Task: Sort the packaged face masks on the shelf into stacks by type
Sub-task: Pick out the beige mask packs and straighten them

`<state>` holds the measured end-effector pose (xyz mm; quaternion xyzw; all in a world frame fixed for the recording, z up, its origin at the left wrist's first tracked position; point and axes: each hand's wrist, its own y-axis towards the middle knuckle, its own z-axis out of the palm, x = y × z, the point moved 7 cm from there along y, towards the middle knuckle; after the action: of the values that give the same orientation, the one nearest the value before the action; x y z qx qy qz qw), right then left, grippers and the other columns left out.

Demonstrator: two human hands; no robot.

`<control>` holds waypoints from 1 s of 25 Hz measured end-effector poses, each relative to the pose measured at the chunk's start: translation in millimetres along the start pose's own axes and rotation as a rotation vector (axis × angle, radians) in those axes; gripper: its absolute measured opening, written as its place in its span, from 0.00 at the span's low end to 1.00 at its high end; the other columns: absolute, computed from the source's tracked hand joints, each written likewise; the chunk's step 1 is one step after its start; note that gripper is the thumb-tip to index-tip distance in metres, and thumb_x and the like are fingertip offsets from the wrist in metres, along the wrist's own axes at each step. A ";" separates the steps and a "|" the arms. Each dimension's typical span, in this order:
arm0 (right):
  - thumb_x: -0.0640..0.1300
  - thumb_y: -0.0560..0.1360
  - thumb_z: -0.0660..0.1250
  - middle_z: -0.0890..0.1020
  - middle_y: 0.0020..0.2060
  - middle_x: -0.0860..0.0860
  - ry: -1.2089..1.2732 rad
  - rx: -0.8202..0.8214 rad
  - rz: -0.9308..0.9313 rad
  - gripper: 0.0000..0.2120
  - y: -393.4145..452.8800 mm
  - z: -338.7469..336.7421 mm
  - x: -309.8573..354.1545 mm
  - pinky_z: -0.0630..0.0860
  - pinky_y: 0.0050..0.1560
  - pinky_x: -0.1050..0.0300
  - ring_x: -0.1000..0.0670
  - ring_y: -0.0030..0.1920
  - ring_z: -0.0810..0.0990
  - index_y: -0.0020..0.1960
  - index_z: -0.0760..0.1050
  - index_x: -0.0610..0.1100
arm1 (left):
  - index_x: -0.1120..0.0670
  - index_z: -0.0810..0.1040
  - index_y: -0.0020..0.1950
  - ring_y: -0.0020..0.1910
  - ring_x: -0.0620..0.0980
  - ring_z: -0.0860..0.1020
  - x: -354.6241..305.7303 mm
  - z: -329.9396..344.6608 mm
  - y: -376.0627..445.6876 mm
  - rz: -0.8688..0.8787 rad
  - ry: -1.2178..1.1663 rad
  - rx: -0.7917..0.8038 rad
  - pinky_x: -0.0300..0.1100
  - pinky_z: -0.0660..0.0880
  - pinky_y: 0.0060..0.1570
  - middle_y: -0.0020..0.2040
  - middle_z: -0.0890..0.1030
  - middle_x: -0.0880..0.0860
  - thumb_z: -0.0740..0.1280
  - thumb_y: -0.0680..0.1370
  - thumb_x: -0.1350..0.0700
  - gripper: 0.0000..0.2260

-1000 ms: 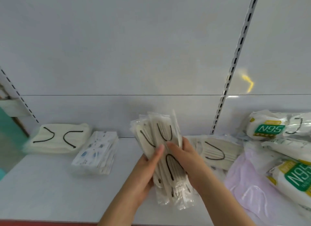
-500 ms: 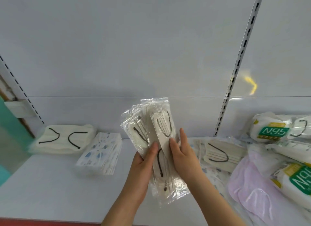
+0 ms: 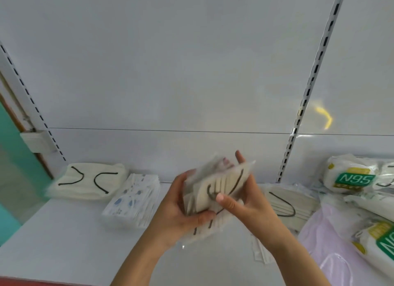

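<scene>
White laminate shelf (image 3: 64,243) under a pale grey back panel with two slotted metal uprights (image 3: 307,93); teal wall (image 3: 12,179) at the left edge. Held up above the shelf between both palms: a fanned bundle of clear-wrapped cream face masks with black ear loops (image 3: 219,187), now tipped sideways and squeezed together, where half a second ago stood upright and spread wider. Left hand (image 3: 177,213) curled under and around the bundle's lower left edge, thumb pressed across the bottom. Right hand (image 3: 245,200) gripping from the other side, thumb on the front wrapper, fingertips (image 3: 239,156) showing above the top edge. Well left of the left fingers: a flat stack of cream masks with black loops (image 3: 89,181), and just beside it a stack of white masks with blue print (image 3: 132,200). Just right of the right fingers, lying on the shelf: another wrapped cream mask with black loops (image 3: 285,202). Further right: a pale pink wrapped mask (image 3: 332,249) and white packets marked N95 in green (image 3: 351,177).
</scene>
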<state>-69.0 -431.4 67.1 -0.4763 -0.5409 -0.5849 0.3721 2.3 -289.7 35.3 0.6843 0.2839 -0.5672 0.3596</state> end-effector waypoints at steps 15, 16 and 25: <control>0.58 0.75 0.69 0.82 0.52 0.49 -1.129 -0.375 0.410 0.17 -21.8 -161.1 -70.4 0.76 0.50 0.52 0.44 0.55 0.80 0.59 0.78 0.51 | 0.54 0.84 0.58 0.54 0.53 0.85 48.0 -7.0 -6.8 -0.266 -0.284 -0.349 0.53 0.76 0.62 0.53 0.87 0.53 0.85 0.59 0.54 0.29; 0.54 0.77 0.68 0.81 0.41 0.49 -1.082 -0.434 0.366 0.09 -18.4 -164.9 -61.7 0.73 0.41 0.52 0.43 0.47 0.80 0.48 0.79 0.48 | 0.55 0.84 0.58 0.54 0.53 0.86 45.3 -5.0 -6.3 -0.264 -0.289 -0.340 0.54 0.76 0.63 0.52 0.88 0.54 0.84 0.60 0.55 0.27; 0.56 0.80 0.63 0.70 0.27 0.50 -0.204 -0.853 0.049 0.25 -20.2 -138.2 23.8 0.65 0.32 0.57 0.53 0.28 0.68 0.31 0.65 0.42 | 0.48 0.86 0.51 0.49 0.47 0.86 10.5 7.8 -1.2 -0.111 -0.241 -0.494 0.46 0.78 0.52 0.48 0.88 0.49 0.78 0.70 0.60 0.12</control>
<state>-115.9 -563.1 89.7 -0.6555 -0.2734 -0.6968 0.1006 -1.1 -295.5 24.1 0.4872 0.4057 -0.5769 0.5149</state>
